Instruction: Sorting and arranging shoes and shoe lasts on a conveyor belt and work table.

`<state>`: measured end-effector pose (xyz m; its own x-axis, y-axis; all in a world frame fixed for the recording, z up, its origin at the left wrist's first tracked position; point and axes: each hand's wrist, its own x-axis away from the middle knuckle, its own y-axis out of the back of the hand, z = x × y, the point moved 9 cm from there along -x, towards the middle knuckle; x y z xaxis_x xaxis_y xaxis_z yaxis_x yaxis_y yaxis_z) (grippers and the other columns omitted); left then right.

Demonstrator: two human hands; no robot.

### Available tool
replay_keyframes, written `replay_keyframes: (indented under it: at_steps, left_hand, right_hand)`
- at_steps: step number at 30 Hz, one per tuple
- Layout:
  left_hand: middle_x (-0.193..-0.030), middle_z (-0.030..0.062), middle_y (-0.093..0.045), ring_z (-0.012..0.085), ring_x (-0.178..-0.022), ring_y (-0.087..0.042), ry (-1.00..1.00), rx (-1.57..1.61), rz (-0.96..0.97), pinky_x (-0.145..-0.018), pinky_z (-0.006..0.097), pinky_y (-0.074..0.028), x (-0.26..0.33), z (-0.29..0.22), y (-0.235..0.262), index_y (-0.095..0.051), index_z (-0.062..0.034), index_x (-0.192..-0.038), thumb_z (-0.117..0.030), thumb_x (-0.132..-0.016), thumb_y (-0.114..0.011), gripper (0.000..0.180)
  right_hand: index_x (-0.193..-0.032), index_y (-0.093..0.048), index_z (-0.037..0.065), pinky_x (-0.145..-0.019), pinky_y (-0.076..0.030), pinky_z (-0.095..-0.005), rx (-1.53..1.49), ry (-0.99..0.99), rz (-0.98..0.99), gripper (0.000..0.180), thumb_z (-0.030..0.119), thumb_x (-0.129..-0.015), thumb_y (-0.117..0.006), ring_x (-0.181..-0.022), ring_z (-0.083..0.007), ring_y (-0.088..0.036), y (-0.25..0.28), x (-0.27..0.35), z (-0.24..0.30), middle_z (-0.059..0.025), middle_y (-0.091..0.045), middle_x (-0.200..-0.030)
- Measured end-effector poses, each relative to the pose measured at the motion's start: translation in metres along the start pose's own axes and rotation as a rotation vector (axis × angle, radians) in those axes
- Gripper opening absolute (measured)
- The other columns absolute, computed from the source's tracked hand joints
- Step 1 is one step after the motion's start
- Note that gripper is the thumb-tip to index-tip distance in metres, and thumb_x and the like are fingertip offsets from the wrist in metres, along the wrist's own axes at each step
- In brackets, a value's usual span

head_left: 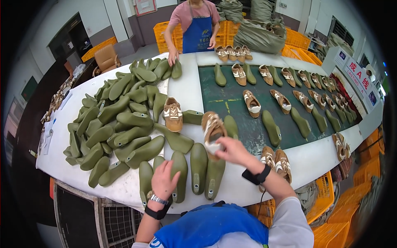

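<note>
My right hand (pixel 235 151) grips the heel of a brown and white sneaker (pixel 212 131), which hangs tilted above the near side of the table. My left hand (pixel 164 181) is over a near row of green shoe lasts (pixel 199 169), fingers stretched and thumb apart; whether it touches one I cannot tell. Between the hands and the big pile of lasts (pixel 131 120) stands another sneaker (pixel 173 114), with a single last (pixel 178 139) lying beside it.
A green conveyor belt (pixel 231 103) to the right carries rows of sneakers and lasts. More sneakers (pixel 283 164) stand on the white near edge. Across the table, a person in a blue apron (pixel 199 34) touches a last. Orange crates (pixel 326 198) are at the lower right.
</note>
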<state>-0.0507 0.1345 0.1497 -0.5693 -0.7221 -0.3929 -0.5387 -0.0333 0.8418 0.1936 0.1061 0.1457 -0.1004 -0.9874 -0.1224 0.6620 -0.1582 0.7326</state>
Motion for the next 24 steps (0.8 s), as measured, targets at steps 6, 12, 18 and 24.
replay_keyframes:
  at_steps: [6,12,18,24]
  left_hand:
    - [-0.116,0.0214,-0.050,0.0382,-0.105,-0.049,0.265,-0.112,0.210,-0.089,0.043,-0.042,0.087,0.086,-0.034,-0.053,-0.0010,-0.113,-0.025,-0.069,-0.072,0.053]
    - [-0.115,0.0220,-0.052,0.0379,-0.105,-0.050,0.336,-0.037,0.195,-0.091,0.042,-0.042,0.076,0.094,-0.030,-0.056,-0.0001,-0.109,-0.018,-0.069,-0.072,0.047]
    - [-0.117,0.0223,-0.050,0.0388,-0.105,-0.049,0.160,-0.029,0.116,-0.089,0.044,-0.041,-0.018,0.098,-0.023,-0.053,-0.0006,-0.111,-0.016,-0.070,-0.070,0.047]
    - [-0.132,0.0262,-0.034,0.0432,-0.115,-0.040,0.027,-0.070,0.140,-0.096,0.044,-0.038,-0.127,0.110,-0.068,-0.041,-0.0052,-0.126,-0.018,-0.066,-0.075,0.070]
  right_hand:
    - [-0.094,-0.062,0.007,-0.077,-0.048,-0.0403,0.300,-0.187,0.025,0.032,0.031,-0.074,-0.067,-0.087,-0.0315,-0.061,0.007,-0.106,-0.110,-0.0155,-0.064,-0.090]
    - [-0.097,-0.060,0.006,-0.082,-0.046,-0.0408,0.303,-0.332,-0.124,0.029,0.023,-0.074,-0.067,-0.094,-0.0327,-0.059,-0.032,-0.180,-0.182,-0.0162,-0.061,-0.097]
    - [-0.100,-0.059,0.007,-0.085,-0.046,-0.0419,0.232,-0.427,-0.112,0.026,0.013,-0.075,-0.065,-0.098,-0.0353,-0.056,-0.084,-0.200,-0.239,-0.0176,-0.055,-0.106]
    - [-0.105,-0.058,0.008,-0.087,-0.045,-0.0415,0.039,-0.330,-0.387,0.031,0.012,-0.074,-0.064,-0.101,-0.0366,-0.054,-0.068,-0.209,-0.243,-0.0177,-0.053,-0.111]
